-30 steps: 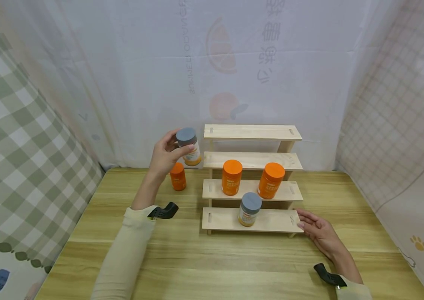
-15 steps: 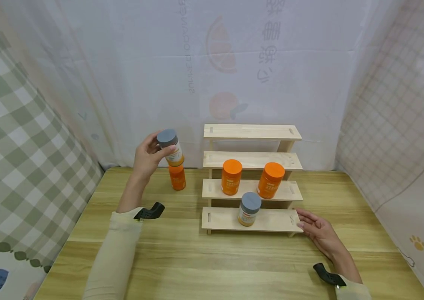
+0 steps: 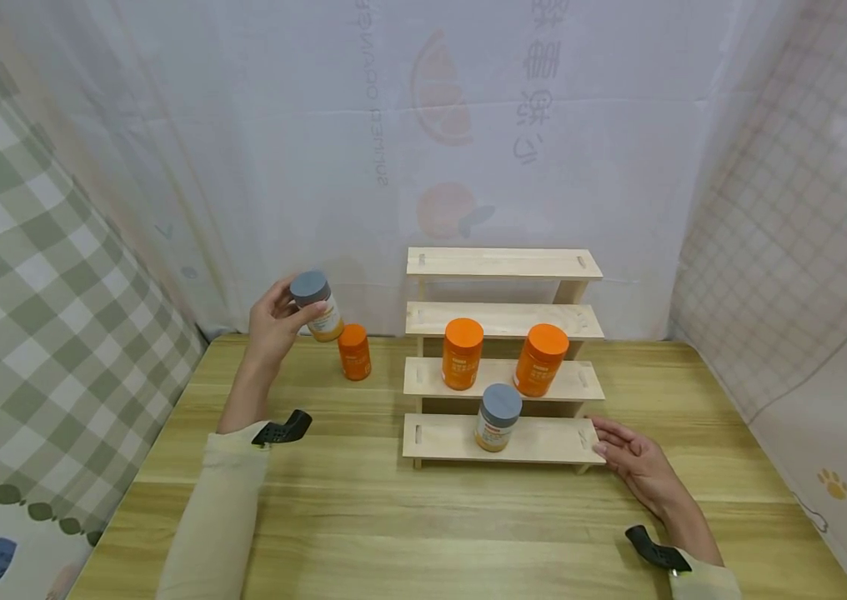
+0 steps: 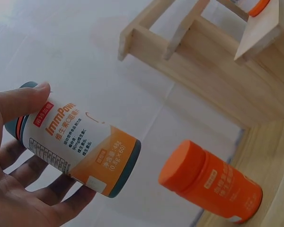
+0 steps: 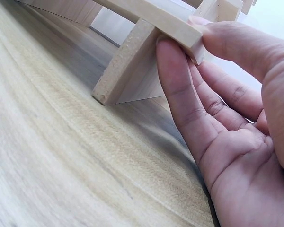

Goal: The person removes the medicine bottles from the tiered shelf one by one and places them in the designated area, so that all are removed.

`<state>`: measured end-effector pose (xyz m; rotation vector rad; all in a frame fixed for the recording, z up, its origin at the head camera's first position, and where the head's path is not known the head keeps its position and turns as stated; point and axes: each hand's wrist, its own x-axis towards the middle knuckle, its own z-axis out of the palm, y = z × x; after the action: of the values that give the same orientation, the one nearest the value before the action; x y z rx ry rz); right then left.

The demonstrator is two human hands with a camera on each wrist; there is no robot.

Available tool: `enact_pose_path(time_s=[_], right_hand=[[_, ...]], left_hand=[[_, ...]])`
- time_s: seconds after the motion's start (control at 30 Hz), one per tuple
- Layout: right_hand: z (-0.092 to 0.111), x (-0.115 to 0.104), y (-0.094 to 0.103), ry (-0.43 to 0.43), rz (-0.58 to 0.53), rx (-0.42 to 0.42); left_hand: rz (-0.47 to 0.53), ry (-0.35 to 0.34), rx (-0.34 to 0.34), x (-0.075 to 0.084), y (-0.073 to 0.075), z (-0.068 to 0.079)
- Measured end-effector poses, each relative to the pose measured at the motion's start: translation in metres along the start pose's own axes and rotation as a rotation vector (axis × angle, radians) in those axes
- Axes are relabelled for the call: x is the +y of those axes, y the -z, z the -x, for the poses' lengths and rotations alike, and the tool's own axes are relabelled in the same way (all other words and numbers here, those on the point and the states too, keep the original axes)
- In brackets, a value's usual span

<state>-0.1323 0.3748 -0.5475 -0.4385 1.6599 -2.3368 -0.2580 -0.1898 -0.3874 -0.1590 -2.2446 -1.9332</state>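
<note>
My left hand (image 3: 273, 321) grips a vitamin bottle (image 4: 80, 142) with a grey-blue lid and a white and orange label. The bottle is tilted, held above the table's back left. Just right of it an orange bottle (image 3: 354, 353) stands on the table. My right hand (image 3: 641, 467) pinches the right end of the lowest step of a wooden tiered shelf (image 3: 438, 437), thumb on top and a finger (image 5: 177, 80) beneath. On that lowest step stands another grey-lidded bottle (image 3: 498, 418). One step higher are two orange bottles, one left (image 3: 463, 354) and one right (image 3: 541, 360).
The shelf's two upper steps (image 3: 502, 320) rise at the back, near a white printed curtain (image 3: 281, 167). A green checked cloth (image 3: 41, 275) hangs at the left, a pale cloth (image 3: 806, 292) at the right. The wooden table (image 3: 423, 533) extends in front of the shelf.
My left hand has carried the grey-lidded bottle leftward and slightly down, from beside the shelf past the orange bottle on the table. The right hand has stayed on the shelf's lowest step.
</note>
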Motion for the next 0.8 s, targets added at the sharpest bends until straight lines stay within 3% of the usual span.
enact_pose_path(time_s=[0.43, 0.8], right_hand=[[0.0, -0.001, -0.001, -0.012, 0.015, 0.011], [0.0, -0.002, -0.003, 0.007, 0.009, -0.008]], left_hand=[[0.008, 0.078, 0.065, -0.029, 0.013, 0.003], [-0.004, 0.192, 0.086, -0.058, 0.016, 0.005]])
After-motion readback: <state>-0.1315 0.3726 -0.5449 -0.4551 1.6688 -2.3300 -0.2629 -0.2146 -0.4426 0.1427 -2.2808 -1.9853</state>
